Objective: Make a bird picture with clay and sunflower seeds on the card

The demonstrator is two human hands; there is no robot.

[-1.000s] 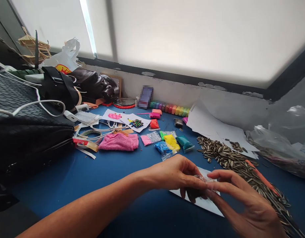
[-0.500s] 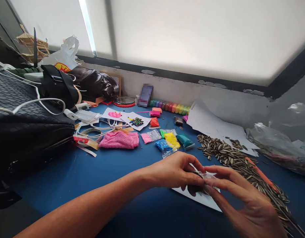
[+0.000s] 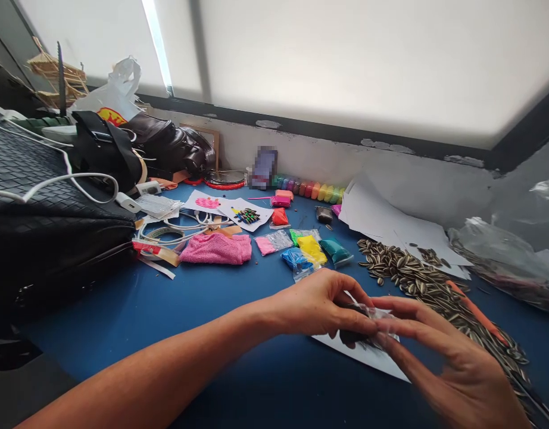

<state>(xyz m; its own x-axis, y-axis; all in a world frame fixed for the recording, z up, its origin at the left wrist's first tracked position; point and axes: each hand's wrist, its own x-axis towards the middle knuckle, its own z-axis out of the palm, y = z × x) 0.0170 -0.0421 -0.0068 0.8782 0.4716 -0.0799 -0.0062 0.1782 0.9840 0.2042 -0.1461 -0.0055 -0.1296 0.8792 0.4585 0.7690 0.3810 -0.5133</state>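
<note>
Between both hands is a small clear plastic packet [image 3: 383, 314] with a dark, almost black lump inside. My left hand [image 3: 319, 305] is closed around the dark end, its thumb along the top. The fingertips of my right hand [image 3: 455, 354] pinch the crinkled clear end. Fingers cover much of the packet. Below it, a white sheet of paper [image 3: 373, 360] lies on the blue table [image 3: 239, 375]. Striped sunflower seeds [image 3: 411, 271] spread in a pile beyond and beside my right hand, with an orange-handled tool [image 3: 477, 313] lying on them.
Packets of yellow [image 3: 312, 249], blue [image 3: 296, 260] and teal [image 3: 336, 252] clay lie beyond my left hand. A pink cloth [image 3: 216, 248], decorated paper cards [image 3: 246, 215] and white cables [image 3: 185, 229] are farther left. A black bag [image 3: 55, 238] stands at the left edge; white sheets [image 3: 390, 223] lean against the wall.
Both hands and the packet appear slightly farther right, and the view has shifted a little. Both hands keep hold of the packet.
</note>
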